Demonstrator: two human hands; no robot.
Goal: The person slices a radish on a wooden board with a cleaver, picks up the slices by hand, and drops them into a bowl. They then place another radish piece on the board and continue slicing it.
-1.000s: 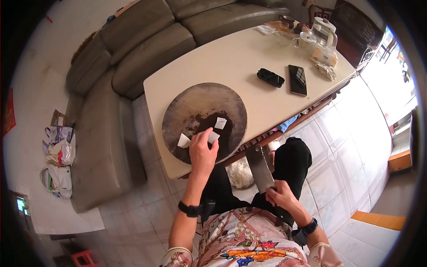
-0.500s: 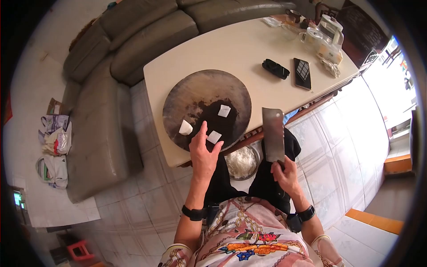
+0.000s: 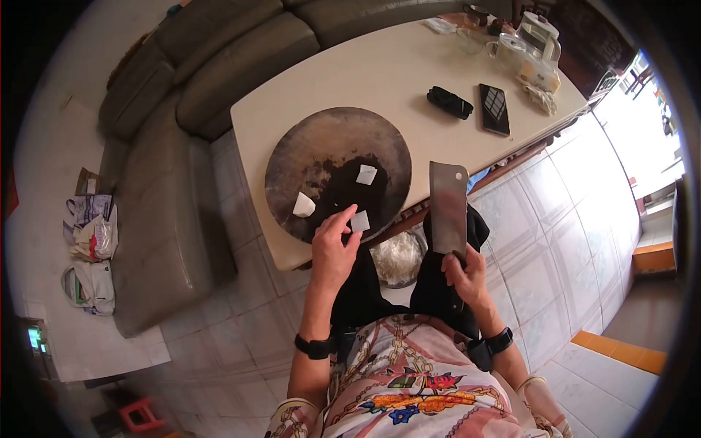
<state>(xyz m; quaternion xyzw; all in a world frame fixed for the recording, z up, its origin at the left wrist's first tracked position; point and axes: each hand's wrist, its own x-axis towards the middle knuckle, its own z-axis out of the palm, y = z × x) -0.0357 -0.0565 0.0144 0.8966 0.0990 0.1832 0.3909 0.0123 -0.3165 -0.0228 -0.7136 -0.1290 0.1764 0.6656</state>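
A round dark chopping board (image 3: 299, 139) lies on the table with a wet patch on it. On it are three white blocks of food whose kind I cannot make out: a far block (image 3: 366, 174), a left block (image 3: 304, 205) and a near block (image 3: 361, 221). My left hand (image 3: 337, 244) is at the board's near edge, its thumb and forefinger closed about the near block. In my right hand (image 3: 467, 277) is a cleaver (image 3: 448, 208), gripped by the handle with its blade pointing away from me, off the board's right side.
Below the table edge, between my knees, a metal bowl (image 3: 398, 259) holds white shreds. A black case (image 3: 450, 103) and a phone (image 3: 494, 109) lie on the table (image 3: 350, 80). Behind them stands a clear jug (image 3: 537, 36). A grey sofa (image 3: 164, 212) runs along the left and back.
My left hand's fingers have come together around the near block, which has shifted slightly right. The cleaver stays in my right hand at nearly the same place. The view has tilted a little.
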